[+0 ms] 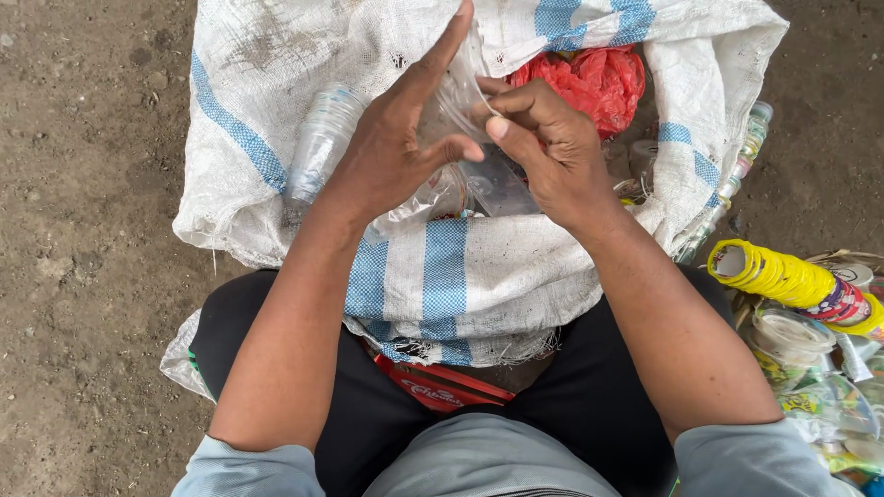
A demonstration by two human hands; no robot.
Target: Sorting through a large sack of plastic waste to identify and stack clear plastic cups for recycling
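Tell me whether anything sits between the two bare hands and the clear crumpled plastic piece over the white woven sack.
Nothing visible does. The left hand and right hand both touch the clear crumpled plastic piece directly, above the white woven sack.

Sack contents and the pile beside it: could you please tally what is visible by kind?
Clear cup held by left hand and right hand: 1
Clear bottles: 2
Red bag: 1
Yellow cup stack: 1
White sack: 1
Total: 6
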